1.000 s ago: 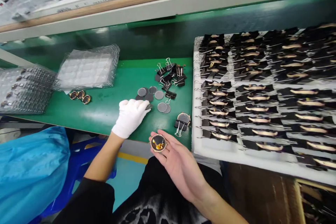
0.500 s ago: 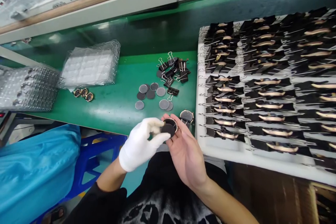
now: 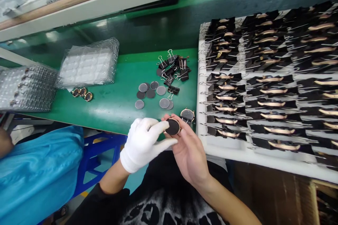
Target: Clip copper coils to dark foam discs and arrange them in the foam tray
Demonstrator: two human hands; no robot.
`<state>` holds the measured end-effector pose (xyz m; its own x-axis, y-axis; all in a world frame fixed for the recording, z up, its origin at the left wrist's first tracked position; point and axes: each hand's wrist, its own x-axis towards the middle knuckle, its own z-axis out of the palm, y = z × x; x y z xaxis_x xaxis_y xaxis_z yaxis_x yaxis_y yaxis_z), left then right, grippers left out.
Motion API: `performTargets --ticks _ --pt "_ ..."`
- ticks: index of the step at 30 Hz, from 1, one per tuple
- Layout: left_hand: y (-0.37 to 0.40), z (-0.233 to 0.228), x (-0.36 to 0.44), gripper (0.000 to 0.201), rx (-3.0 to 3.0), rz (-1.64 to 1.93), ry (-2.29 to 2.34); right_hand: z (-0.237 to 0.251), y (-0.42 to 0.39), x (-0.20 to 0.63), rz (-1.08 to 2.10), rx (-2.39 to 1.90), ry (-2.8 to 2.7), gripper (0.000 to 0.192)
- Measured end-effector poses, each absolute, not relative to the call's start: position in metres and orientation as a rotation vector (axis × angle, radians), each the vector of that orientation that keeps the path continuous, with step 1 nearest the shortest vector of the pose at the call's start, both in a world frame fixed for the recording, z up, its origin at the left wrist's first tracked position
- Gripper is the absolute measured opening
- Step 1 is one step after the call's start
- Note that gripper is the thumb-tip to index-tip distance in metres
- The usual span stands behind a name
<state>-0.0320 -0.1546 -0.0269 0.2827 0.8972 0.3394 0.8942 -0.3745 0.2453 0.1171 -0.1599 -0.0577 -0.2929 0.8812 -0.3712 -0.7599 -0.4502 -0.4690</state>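
My right hand [image 3: 191,154], bare, is closed around a watch case [image 3: 180,125] with a gold-coloured rim. A black disc [image 3: 173,127] lies across the case's face. From the left, my white-gloved left hand [image 3: 145,144] has its fingers on the disc's edge, with the thumb just below. Just beyond my right hand, another watch case [image 3: 187,114] lies on the green table with a black binder clip on it. Loose grey and black discs [image 3: 161,90] are scattered farther back. Behind them is a heap of black binder clips [image 3: 173,67].
At right a white foam tray [image 3: 219,147] holds rows of clipped watch cases [image 3: 274,116]. Clear plastic trays [image 3: 88,61] are stacked at left, beside several small watch cases [image 3: 82,93]. A person in a blue garment [image 3: 44,168] is close on the left, near a blue stool [image 3: 101,154].
The black disc has moved from in front of the watch case to lying across its face. My left fingers have shifted to the disc's edge, and the thumb has come off its surface.
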Motion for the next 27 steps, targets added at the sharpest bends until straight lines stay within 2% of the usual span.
performTargets --ticks 4,8,12,18,21,24,27 --pt "-0.152 -0.027 -0.029 0.034 2.512 0.722 1.813 -0.058 -0.161 0.116 1.876 -0.747 -0.261 0.029" --pt "-0.147 -0.033 -0.029 0.043 2.838 0.627 1.773 -0.060 -0.162 0.114 1.812 -0.818 -0.300 0.031" --pt "-0.138 -0.046 -0.033 0.038 3.038 0.682 1.657 -0.061 -0.162 0.113 1.776 -0.882 -0.288 0.031" --pt "-0.130 -0.059 -0.037 0.016 2.772 1.058 1.733 -0.060 -0.163 0.108 1.781 -0.915 -0.255 0.031" --pt "-0.130 -0.060 -0.034 0.017 2.526 1.168 1.847 -0.060 -0.163 0.106 1.792 -0.927 -0.241 0.032" --pt "-0.129 -0.059 -0.032 0.022 2.481 1.171 1.841 -0.060 -0.161 0.104 1.796 -0.923 -0.245 0.034" --pt "-0.128 -0.055 -0.032 0.019 2.644 1.001 1.773 -0.058 -0.157 0.103 1.768 -0.896 -0.237 0.033"
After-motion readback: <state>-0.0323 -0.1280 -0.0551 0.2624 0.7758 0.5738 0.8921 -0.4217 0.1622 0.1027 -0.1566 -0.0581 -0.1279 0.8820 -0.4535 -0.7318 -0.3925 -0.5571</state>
